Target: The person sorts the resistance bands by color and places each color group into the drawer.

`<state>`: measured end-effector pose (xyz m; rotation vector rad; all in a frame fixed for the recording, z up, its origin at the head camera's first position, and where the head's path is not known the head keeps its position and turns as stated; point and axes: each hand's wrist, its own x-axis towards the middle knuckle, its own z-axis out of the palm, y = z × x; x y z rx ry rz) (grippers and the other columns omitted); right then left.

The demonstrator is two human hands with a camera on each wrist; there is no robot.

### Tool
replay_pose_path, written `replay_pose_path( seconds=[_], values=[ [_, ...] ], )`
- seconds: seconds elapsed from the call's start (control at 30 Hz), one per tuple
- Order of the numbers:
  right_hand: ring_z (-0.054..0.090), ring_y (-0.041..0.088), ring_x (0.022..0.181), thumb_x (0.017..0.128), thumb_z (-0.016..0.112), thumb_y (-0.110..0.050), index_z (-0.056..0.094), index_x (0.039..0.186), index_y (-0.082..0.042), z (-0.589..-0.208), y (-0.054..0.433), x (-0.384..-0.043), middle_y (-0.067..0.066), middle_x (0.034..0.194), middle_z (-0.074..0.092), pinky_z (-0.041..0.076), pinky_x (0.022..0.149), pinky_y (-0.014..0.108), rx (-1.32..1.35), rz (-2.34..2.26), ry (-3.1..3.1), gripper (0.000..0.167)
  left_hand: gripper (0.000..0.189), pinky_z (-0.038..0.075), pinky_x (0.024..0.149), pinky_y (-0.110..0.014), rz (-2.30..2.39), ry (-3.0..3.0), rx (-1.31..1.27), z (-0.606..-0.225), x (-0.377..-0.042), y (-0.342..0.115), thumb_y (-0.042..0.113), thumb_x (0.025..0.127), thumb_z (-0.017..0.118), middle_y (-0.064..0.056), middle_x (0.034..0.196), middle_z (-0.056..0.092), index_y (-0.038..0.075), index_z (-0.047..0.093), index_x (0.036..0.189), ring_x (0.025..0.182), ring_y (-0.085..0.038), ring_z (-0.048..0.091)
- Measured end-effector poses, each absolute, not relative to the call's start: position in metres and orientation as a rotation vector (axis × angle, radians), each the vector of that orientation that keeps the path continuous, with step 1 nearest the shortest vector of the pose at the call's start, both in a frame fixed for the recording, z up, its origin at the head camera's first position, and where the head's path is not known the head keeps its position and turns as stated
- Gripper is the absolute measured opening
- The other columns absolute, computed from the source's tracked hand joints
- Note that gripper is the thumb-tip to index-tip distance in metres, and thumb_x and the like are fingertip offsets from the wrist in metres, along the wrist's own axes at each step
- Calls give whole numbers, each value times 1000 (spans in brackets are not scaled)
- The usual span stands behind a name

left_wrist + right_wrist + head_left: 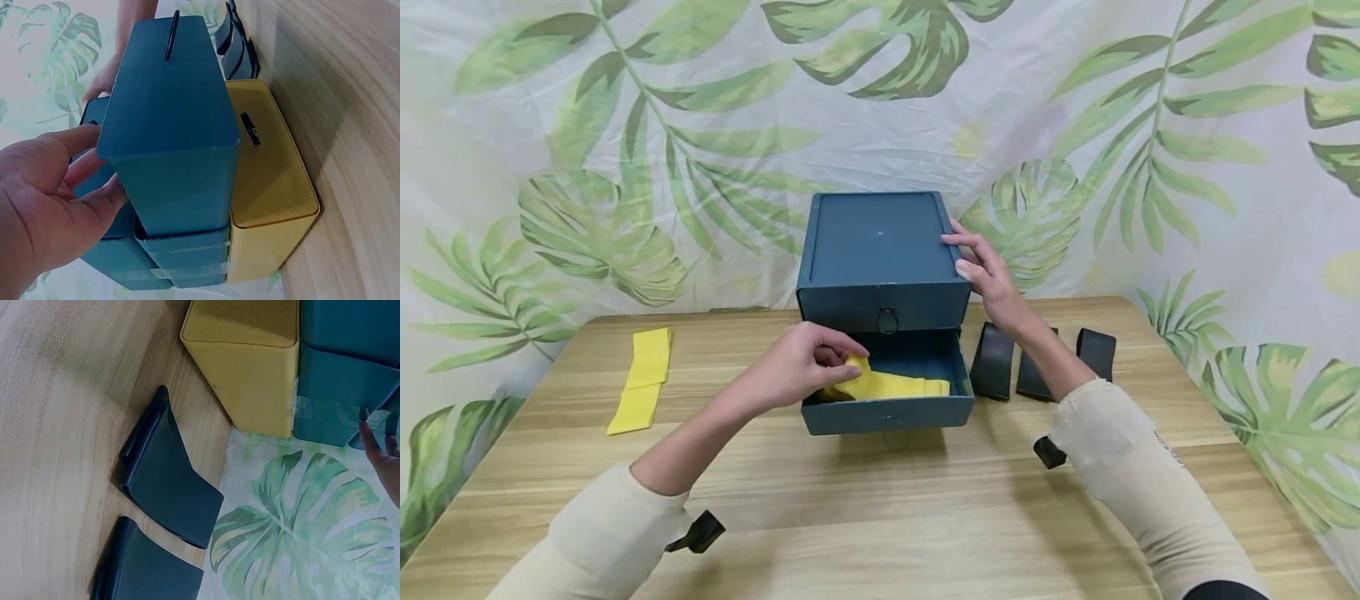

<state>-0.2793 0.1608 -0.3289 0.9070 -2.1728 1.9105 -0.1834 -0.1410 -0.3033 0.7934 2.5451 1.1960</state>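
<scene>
A blue drawer unit (880, 242) stands at the back of the table with its middle drawer (891, 414) pulled out. Inside that drawer lies a folded yellow band (898, 386). My left hand (805, 367) reaches over the drawer's left side and pinches the band's left end between thumb and fingers. In the left wrist view, the left hand (50, 194) is beside the blue drawer front (172, 94), which hides the band. My right hand (988, 271) rests against the top right edge of the unit, fingers extended. In the right wrist view, the right hand's fingers (372, 444) touch the unit's taped side.
Another folded yellow band (642, 379) lies on the table at left. Several folded black bands (994, 362) lie to the right of the unit, partly behind my right forearm. A yellow bottom drawer (272, 156) sits under the open one. A leaf-patterned cloth (700, 167) hangs behind.
</scene>
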Motion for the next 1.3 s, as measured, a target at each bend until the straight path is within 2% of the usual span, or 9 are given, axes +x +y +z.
replay_pose_path(
  seconds=[0.27,0.5,0.7,0.9,1.13,1.3],
  values=[
    [17,47,155,102,45,-23,41,147,7,-328,160,-279,17,172,13,26,115,73,916,1916,-2157,55,27,56,68,-30,1106,2553,810,-300,-184,-144,3,97,71,-4,81,70,-6,73,121,68,-18,65],
    [16,47,155,102,44,-22,41,147,8,-328,161,-279,17,172,13,26,115,72,918,1920,-2153,54,28,59,65,-26,947,2677,843,-293,-179,-144,2,96,71,-8,90,71,-5,73,123,67,-11,67],
    [15,46,156,103,44,-22,40,147,7,-328,161,-279,16,173,12,25,116,72,918,1918,-2158,53,30,60,67,-28,1062,2621,851,-289,-181,-158,-1,96,70,-10,93,72,-8,70,125,75,-18,72],
    [15,45,156,103,44,-22,41,148,7,-329,161,-278,15,173,13,25,116,71,921,1916,-2166,53,29,61,66,-34,1267,2588,806,-289,-187,-195,3,97,70,-13,95,75,-9,70,124,72,-18,71],
    [18,45,155,103,43,-21,41,147,7,-329,160,-278,14,173,14,26,116,71,913,1916,-2155,52,26,57,64,-27,1319,2798,544,-305,-209,-257,11,102,67,-8,94,75,-6,71,121,73,-8,68],
    [18,44,156,103,43,-20,41,147,7,-329,161,-278,13,173,15,25,116,71,908,1917,-2157,52,24,57,62,-22,1297,2962,391,-330,-228,-301,8,102,66,-17,94,75,-10,70,117,72,-2,66]
  ],
)
